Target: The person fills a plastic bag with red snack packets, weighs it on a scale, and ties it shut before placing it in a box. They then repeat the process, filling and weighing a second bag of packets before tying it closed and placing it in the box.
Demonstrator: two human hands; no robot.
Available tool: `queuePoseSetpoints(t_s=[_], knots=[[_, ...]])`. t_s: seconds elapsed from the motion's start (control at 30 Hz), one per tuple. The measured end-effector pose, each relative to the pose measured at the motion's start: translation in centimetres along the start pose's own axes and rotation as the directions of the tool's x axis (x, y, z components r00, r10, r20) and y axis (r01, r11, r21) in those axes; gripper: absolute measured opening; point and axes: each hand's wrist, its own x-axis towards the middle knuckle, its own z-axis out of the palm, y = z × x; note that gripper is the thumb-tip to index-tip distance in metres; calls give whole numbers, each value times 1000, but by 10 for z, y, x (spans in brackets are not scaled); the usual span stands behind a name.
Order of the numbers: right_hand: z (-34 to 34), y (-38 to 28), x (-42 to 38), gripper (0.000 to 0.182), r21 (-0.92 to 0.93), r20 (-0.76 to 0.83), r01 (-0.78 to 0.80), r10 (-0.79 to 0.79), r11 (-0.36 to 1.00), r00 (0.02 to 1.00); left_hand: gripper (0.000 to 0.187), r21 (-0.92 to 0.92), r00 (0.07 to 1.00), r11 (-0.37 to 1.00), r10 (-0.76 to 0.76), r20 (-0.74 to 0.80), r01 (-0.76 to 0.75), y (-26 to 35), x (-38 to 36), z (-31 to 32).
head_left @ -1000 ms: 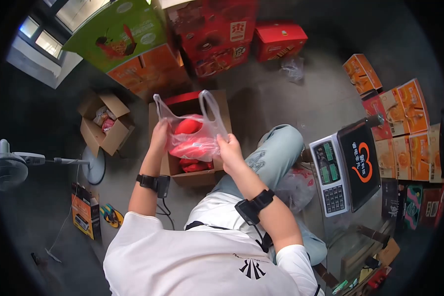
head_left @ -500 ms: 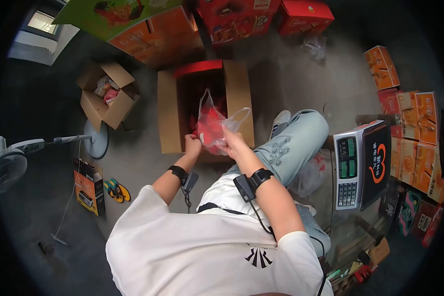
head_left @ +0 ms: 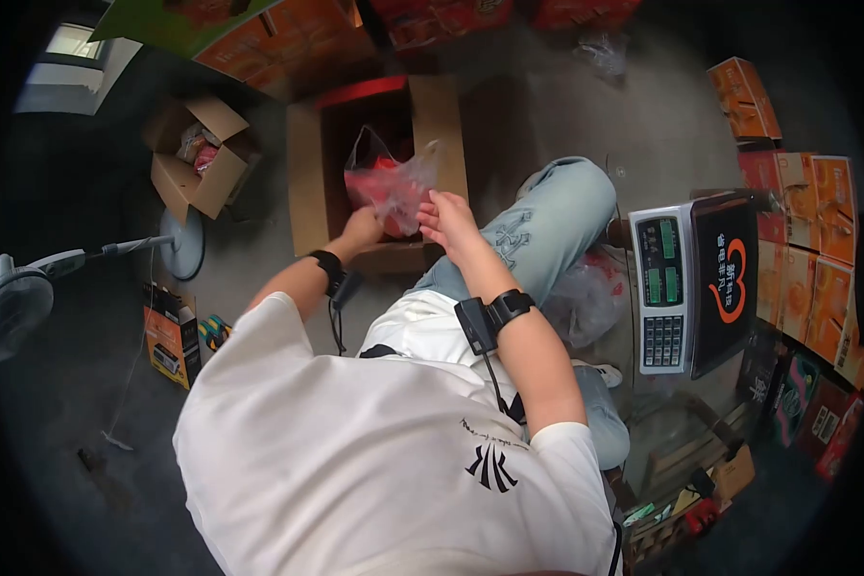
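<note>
A clear plastic bag (head_left: 408,187) with red packets inside it stands in the mouth of an open cardboard box (head_left: 307,182) in front of me. Its thin handles stick up loosely. My left hand (head_left: 363,228) is closed on the bag's near left side, its fingertips partly hidden. On the other side, my right hand (head_left: 451,223) has its fingers spread beside the bag's right edge. More red shows within the box, but the bag covers much of it.
Left are a smaller open carton (head_left: 197,182) with packets and a fan (head_left: 19,298). A digital scale (head_left: 662,288) stands right, near stacked orange boxes (head_left: 816,259). Another plastic bag (head_left: 586,298) lies beside my leg. Large cartons (head_left: 288,43) line the far side.
My right hand has gone from gripping the bag's upper right part to spread fingers beside it. The bag's right handle has dropped inward. The view has shifted slightly.
</note>
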Motion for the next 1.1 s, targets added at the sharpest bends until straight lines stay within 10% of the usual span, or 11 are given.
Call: queuePoseSetpoints(t_s=[0.2,0.3,0.4,0.6,0.73,0.93,1.1], knots=[[-38,1,21,15,369,277,-94,-12,925,961,34,24,933,986,-164,320,165,41,12,-128],[-41,-5,12,18,449,311,-125,-24,885,950,39,421,779,907,-243,578,-30,66,8,-192],[-48,-6,15,20,473,327,-124,-43,872,944,37,390,922,914,-54,384,-109,50,20,-208],[-50,-2,13,22,494,378,-112,-96,862,921,34,607,921,784,-130,369,-133,0,48,-186],[-52,-3,8,17,497,392,-133,-85,857,916,33,322,934,943,-34,356,-88,76,-7,-189],[-48,-3,5,20,471,348,-106,-74,876,935,31,592,810,806,-347,473,0,33,11,-220],[-48,-2,10,22,436,344,-88,-75,896,936,27,294,857,947,-253,449,126,83,-10,-246]])
